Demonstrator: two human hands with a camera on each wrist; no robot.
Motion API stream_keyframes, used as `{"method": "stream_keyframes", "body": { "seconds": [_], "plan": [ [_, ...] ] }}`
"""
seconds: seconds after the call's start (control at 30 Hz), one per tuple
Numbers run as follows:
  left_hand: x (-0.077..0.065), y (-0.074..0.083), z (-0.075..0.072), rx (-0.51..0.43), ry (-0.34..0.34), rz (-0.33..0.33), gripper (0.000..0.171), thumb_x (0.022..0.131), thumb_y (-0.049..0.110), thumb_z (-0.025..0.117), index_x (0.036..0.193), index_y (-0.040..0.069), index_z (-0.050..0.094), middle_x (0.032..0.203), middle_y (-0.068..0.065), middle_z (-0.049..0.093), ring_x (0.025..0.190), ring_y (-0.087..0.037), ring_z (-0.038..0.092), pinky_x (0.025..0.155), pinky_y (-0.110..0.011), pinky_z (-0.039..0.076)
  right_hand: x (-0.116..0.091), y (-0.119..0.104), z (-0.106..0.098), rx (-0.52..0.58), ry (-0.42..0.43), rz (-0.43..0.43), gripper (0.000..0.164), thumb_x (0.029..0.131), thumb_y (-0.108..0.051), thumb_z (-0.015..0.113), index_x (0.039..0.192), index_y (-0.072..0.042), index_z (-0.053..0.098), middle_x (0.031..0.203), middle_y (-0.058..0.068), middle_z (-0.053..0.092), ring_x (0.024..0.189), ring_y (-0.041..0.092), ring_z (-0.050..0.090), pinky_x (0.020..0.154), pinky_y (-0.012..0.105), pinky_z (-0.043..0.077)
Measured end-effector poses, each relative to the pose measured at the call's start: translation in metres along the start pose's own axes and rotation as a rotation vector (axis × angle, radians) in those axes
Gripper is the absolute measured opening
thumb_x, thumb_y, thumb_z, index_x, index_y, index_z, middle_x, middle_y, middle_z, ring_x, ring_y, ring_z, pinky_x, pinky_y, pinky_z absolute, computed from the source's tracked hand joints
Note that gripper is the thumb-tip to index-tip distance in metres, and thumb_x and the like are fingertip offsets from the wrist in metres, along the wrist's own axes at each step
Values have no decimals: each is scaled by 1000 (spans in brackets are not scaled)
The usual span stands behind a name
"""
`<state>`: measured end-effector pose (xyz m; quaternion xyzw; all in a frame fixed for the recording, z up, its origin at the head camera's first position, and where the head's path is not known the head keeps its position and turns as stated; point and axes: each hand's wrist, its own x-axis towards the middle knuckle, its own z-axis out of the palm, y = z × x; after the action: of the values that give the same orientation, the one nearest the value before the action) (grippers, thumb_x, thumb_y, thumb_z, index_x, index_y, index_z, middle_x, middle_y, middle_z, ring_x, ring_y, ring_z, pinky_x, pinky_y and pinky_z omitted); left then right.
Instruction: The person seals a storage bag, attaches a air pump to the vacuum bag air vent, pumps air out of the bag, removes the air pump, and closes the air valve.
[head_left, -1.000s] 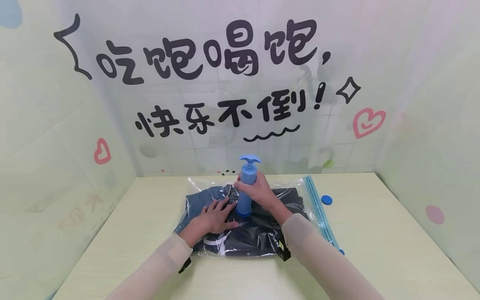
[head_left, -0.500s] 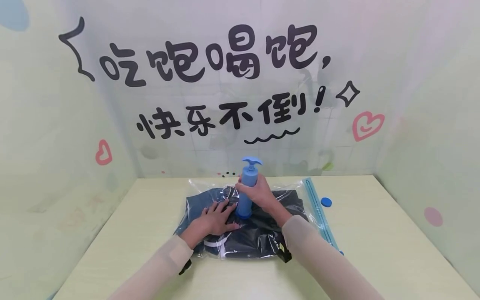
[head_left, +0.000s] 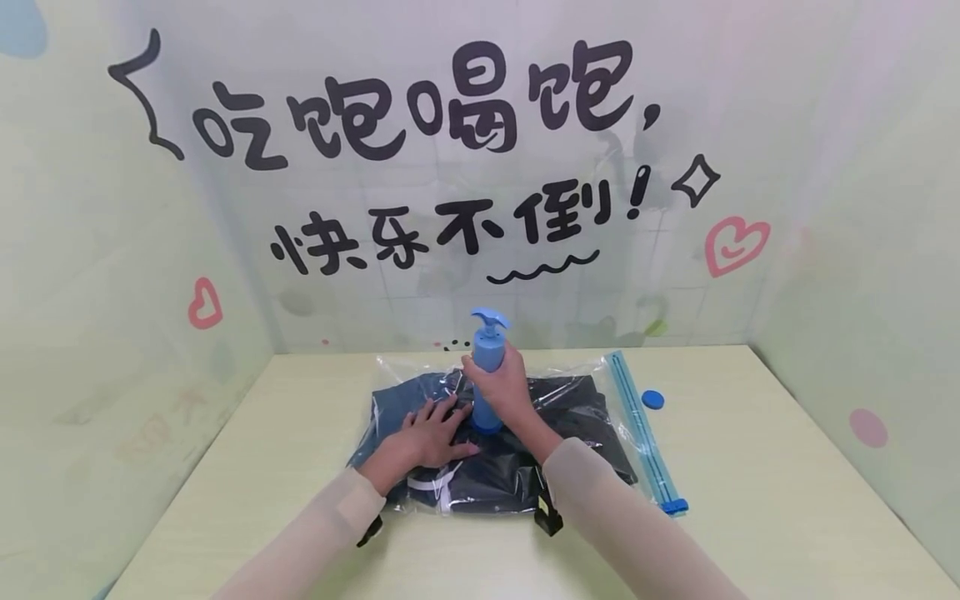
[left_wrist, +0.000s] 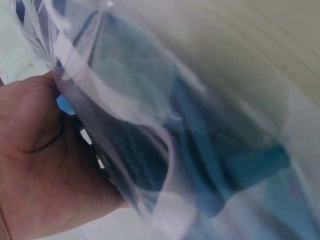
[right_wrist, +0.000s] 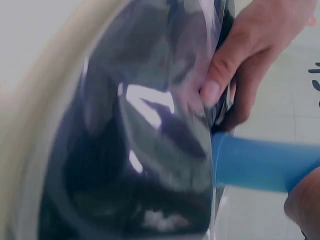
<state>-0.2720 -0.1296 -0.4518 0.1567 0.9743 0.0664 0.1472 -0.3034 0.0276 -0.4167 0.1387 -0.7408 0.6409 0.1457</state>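
A clear vacuum storage bag [head_left: 617, 396] lies flat with folded clothes inside, a blue garment [head_left: 397, 408] at left and a black one [head_left: 573, 408] at right. On top of it a blue hand pump [head_left: 489, 354] stands nearly upright, its base against the film and its T-handle pushed most of the way down. My right hand [head_left: 506, 385] grips the pump's barrel. Just left of the base, my left hand [head_left: 429, 437] rests on the bag with fingers spread. In the right wrist view, the left thumb [right_wrist: 212, 90] presses the film beside the pump.
A teal zip strip [head_left: 637, 425] runs down the bag's right edge, with a blue slider [head_left: 673, 506] at its near end. A round blue cap [head_left: 652, 400] lies on the table [head_left: 757, 467] to the right. A printed wall [head_left: 390, 308] stands behind the table.
My right hand and forearm have shifted slightly left, bringing the pump's top left so it stands straighter. The zip slider now shows fully past the sleeve. My left hand has stayed in place.
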Motion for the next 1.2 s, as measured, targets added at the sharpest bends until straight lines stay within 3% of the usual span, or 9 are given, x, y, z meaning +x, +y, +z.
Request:
{"method": "stream_keyframes", "body": {
  "seconds": [0.13,0.23,0.4,0.57,0.7,0.8,0.97,1.2],
  "plan": [
    [-1,2,-3,12,9,-4,76,101,56,55,162,19,30,166,-12,17,148,-47,14,112,-67,18,-2,-1,4,-36,95,5,31,91,-18,78,112,-2,62,101,10,68,97,28,66,88,52,51],
    [0,4,-3,15,12,5,76,101,56,55,162,20,29,166,-12,17,149,-47,13,112,-68,17,-1,-2,0,-58,73,-2,36,91,-24,79,116,-4,62,104,9,69,98,27,67,90,54,50],
    [0,5,-3,14,2,7,77,100,59,54,162,19,29,166,-12,16,149,-46,13,112,-68,17,3,-8,-21,2,-160,12,38,94,-24,75,123,-4,60,107,9,69,103,27,65,93,54,48],
    [-1,5,-5,25,-16,4,78,100,61,52,162,19,28,166,-11,16,149,-46,14,112,-68,18,16,-19,-46,99,-401,6,47,97,-11,70,139,0,52,126,15,65,119,29,61,100,51,46],
    [3,2,-1,15,-27,-8,79,100,60,53,163,21,27,167,-10,13,149,-45,11,113,-67,15,25,-27,-61,156,-525,-50,55,98,0,66,148,4,44,136,20,59,128,31,55,104,48,43],
    [6,-2,4,3,-23,-10,79,100,59,54,163,21,26,168,-10,13,150,-45,10,113,-67,13,28,-32,-66,149,-578,-73,53,98,2,66,146,6,45,138,21,58,129,32,54,104,45,44],
    [7,-3,7,0,-9,-6,77,101,57,55,163,20,28,167,-11,14,149,-46,10,113,-67,14,27,-31,-65,80,-571,-71,55,98,-3,68,146,8,45,136,22,59,125,32,58,99,41,49],
    [2,0,3,10,1,-5,76,101,56,54,162,19,29,167,-11,15,149,-46,12,113,-67,15,23,-29,-58,6,-437,-99,54,94,-10,75,140,5,51,126,19,64,114,29,65,94,41,53]
  ]
}}
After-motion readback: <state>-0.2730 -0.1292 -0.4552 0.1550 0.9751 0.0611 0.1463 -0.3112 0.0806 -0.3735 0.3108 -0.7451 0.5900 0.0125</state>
